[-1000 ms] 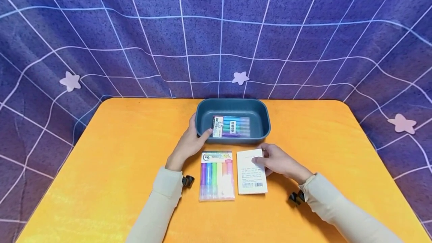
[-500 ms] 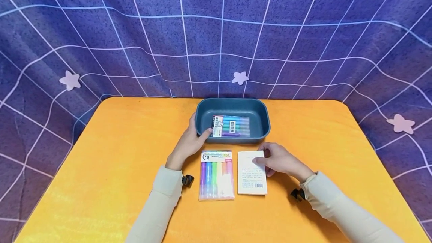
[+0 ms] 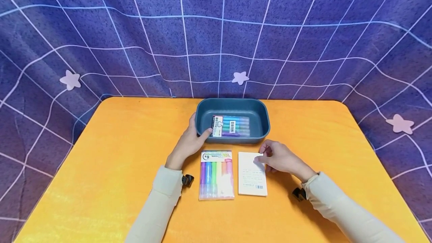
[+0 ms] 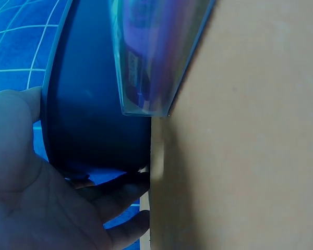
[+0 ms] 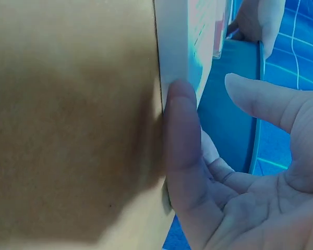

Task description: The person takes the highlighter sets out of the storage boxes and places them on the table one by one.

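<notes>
At the counter's far edge, the left hand grips the dark-blue tub, presumably steadying it, while nearer, the right hand, thumb and fingers apart, touches the white barcoded packet's right edge.

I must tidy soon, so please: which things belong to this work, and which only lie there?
Work, apparently:
blue tray, held by left hand
white box, at right hand
teal pen pack, in tray

Only lying there, perhaps:
rainbow pen pack, untouched

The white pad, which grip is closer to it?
Right. The right grip is at the white pad's right edge; the left grip is farther away, at the blue bin's left end.
</notes>
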